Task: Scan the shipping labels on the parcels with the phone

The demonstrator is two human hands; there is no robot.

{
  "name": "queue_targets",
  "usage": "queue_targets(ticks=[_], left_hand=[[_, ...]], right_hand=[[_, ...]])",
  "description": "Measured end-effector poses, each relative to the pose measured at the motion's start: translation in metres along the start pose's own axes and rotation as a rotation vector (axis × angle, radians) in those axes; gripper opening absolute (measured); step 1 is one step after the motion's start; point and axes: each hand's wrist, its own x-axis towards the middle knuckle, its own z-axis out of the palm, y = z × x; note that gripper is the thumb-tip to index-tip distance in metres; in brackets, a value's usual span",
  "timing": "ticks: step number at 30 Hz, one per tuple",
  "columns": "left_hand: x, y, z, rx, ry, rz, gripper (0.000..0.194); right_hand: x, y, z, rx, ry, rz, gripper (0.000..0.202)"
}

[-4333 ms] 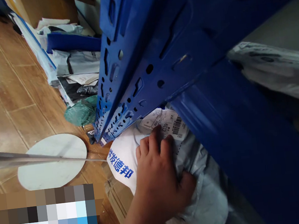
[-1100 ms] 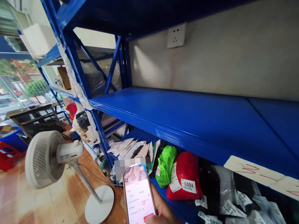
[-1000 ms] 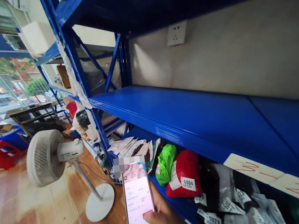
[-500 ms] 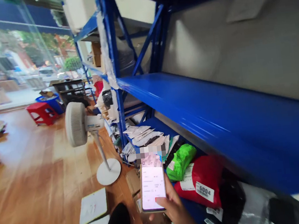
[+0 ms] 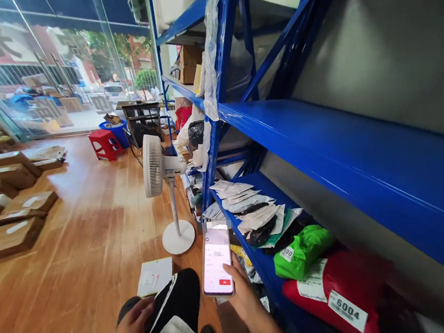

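Observation:
My right hand (image 5: pixel 242 291) holds a phone (image 5: pixel 216 263) upright, its lit screen towards me and the thumb over the screen's lower right. My left hand (image 5: pixel 138 325) rests by my thigh with its fingers apart, holding nothing. Right of the phone, on a low blue shelf (image 5: pixel 251 246), lie a green bag (image 5: pixel 301 251) and a red parcel (image 5: pixel 341 294) labelled 6004. Behind them a row of flat white and dark packages (image 5: pixel 250 203) leans over on the same shelf.
A white fan (image 5: pixel 172 193) stands on the wooden floor. A white flat box (image 5: pixel 156 275) lies near my knee. Cardboard boxes (image 5: pixel 11 233) cover the left side. A red stool (image 5: pixel 105 145) stands beside a blue tub. An upper blue shelf (image 5: pixel 344 147) juts out at right.
The view has swung left, so fan and shelves appear further right and the cardboard boxes show. My left hand has come into view by my thigh. The phone's screen content looks different.

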Motion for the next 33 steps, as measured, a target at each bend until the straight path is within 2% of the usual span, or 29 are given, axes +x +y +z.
queue_targets(ticks=[3,6,8,10,12,14,18,22,25,27,29,31,33], left_hand=[[0.014,0.051,0.03,-0.197,-0.274,0.054,0.085],[0.018,0.092,0.052,-0.363,-0.608,0.009,0.085],[0.024,0.101,0.052,-0.429,-0.686,-0.074,0.09],[0.035,0.099,0.036,-0.463,-0.685,-0.135,0.09],[0.051,0.094,0.006,-0.499,-0.701,-0.163,0.087],[0.067,0.092,-0.036,-0.529,-0.745,-0.188,0.086],[0.094,0.105,-0.139,-0.464,-0.803,-0.212,0.081],[0.117,0.118,-0.243,-0.339,-0.838,-0.211,0.073],[0.134,0.119,-0.302,-0.231,-0.911,-0.22,0.08],[0.144,0.116,-0.327,-0.189,-0.979,-0.23,0.088],[0.148,0.112,-0.34,-0.155,-1.016,-0.239,0.099],[0.148,0.11,-0.345,-0.128,-1.004,-0.231,0.107],[0.145,0.111,-0.345,-0.097,-0.976,-0.211,0.108]], right_hand=[[0.0,0.01,0.016,0.034,-0.022,0.026,0.071],[0.003,0.022,0.031,0.021,0.006,-0.007,0.066],[0.013,0.035,0.044,-0.001,0.067,-0.032,0.064],[0.028,0.052,0.061,-0.02,0.135,-0.054,0.064],[0.047,0.073,0.085,-0.047,0.201,-0.075,0.06],[0.069,0.098,0.115,-0.096,0.249,-0.104,0.053],[0.109,0.155,0.194,-0.212,0.309,-0.167,0.039],[0.134,0.209,0.28,-0.168,0.373,-0.206,0.037],[0.14,0.24,0.331,-0.135,0.425,-0.23,0.041],[0.14,0.254,0.354,-0.133,0.456,-0.242,0.044],[0.138,0.263,0.368,-0.144,0.498,-0.258,0.045],[0.133,0.267,0.375,-0.152,0.546,-0.272,0.047],[0.126,0.27,0.379,-0.145,0.587,-0.282,0.046]])
